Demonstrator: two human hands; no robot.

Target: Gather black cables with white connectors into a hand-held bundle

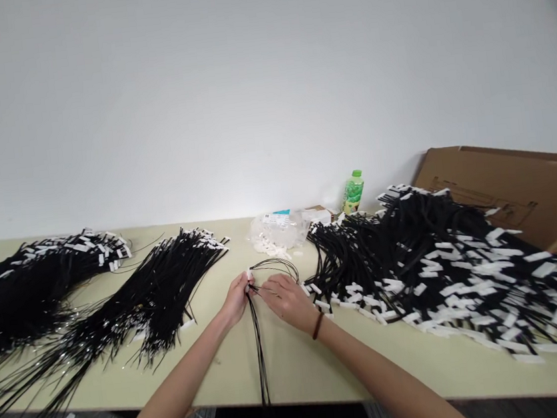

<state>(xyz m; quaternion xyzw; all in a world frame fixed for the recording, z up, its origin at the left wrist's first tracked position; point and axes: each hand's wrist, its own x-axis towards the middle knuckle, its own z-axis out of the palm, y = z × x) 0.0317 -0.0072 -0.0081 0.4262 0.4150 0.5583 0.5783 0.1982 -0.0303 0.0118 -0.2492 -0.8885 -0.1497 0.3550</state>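
Between my hands, over the middle of the table, is a black wire harness [258, 345] with a small white connector [250, 274] at its top. My left hand [238, 297] pinches it just below and beside that connector. My right hand [288, 302] has its fingers closed on thin black wires close to the connector; the fingertips are partly hidden. Some wires loop out above my right hand, and the rest hang down past the table's front edge. Behind my hands lies a clear plastic bag [286, 231] with loose white connectors [268, 245] at its mouth.
Bundles of black wires [166, 282] lie on the left of the table [227, 376], with another pile [13, 306] farther left. A large heap of black wires with white connectors [441, 271] covers the right. Behind it stand a green-capped bottle [353, 192] and a cardboard box [508, 189].
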